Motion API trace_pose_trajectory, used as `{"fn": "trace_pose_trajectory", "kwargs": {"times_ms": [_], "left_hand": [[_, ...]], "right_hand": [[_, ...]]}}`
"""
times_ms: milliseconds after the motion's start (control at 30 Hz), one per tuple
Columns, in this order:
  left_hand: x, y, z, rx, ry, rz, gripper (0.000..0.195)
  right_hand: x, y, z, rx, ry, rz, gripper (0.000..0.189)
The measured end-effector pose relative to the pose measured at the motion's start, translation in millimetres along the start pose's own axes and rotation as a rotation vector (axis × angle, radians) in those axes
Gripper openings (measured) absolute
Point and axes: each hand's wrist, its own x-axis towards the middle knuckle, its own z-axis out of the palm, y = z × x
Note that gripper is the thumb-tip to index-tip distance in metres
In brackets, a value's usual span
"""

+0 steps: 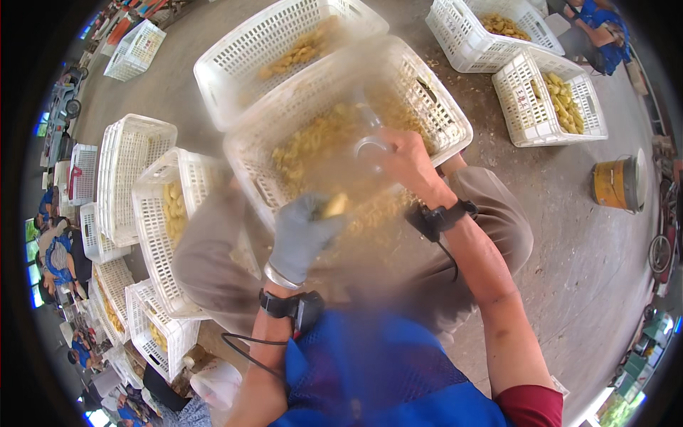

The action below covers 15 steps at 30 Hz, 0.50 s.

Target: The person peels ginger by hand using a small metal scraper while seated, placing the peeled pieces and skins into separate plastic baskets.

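Observation:
My left hand [307,235], in a grey glove, holds a pale yellow, root-like piece [335,206] between thumb and fingers at the near side of a white plastic crate [453,120]. My bare right hand [403,157] is closed on a tool with a shiny metal ring [372,147]; a blur in the picture hides its exact kind. The crate, between my knees, contains yellowish pieces and shavings [315,144]. Behind it, another white crate [235,64] holds more long yellowish pieces [301,50].
White crates stand at my left [160,256] and at the upper right [525,107], some with yellow pieces. A yellow bucket [613,184] is on the floor at right. Co-workers sit at the upper right [600,34] and far left [61,256]. Cables hang from both wrist devices.

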Motion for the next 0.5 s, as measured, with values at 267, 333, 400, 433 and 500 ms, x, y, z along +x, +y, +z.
{"fn": "trace_pose_trajectory", "kwargs": {"times_ms": [267,333,400,433,500], "left_hand": [[1,2,0,-0.163,-0.037,-0.029,0.032],[1,4,-1,-0.22,-0.077,-0.084,0.033],[3,0,1,-0.266,-0.093,-0.072,0.033],[3,-1,2,-0.31,-0.115,-0.06,0.034],[0,-4,1,-0.325,-0.099,-0.048,0.034]], "right_hand": [[-7,2,4,-0.379,0.013,-0.294,0.018],[-17,-9,4,-0.292,-0.046,-0.372,0.02],[-27,-4,15,-0.205,-0.127,-0.465,0.022],[-25,-2,13,-0.203,-0.124,-0.466,0.022],[-16,2,8,-0.279,-0.098,-0.401,0.023]]}}
